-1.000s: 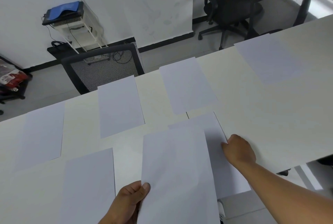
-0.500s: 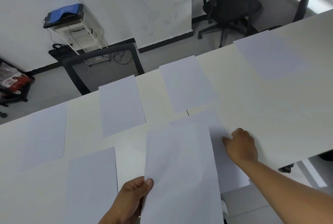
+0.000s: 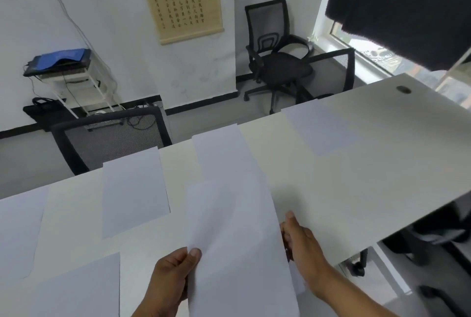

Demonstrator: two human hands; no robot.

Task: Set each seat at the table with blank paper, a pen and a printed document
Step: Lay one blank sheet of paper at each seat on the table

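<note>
Between hands: paper stack [image 3: 237,240] | left hand [image 3: 170,281] pinches | right hand [image 3: 303,248] beside

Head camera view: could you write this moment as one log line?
left hand: grips stack of blank white paper sheets | right hand: at stack's right edge | long white table: single sheets laid out

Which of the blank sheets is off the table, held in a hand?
The near-centre held sheet, pinched by the left hand at its lower left edge; the other sheets, like the far-right sheet, lie flat on the table.
</note>
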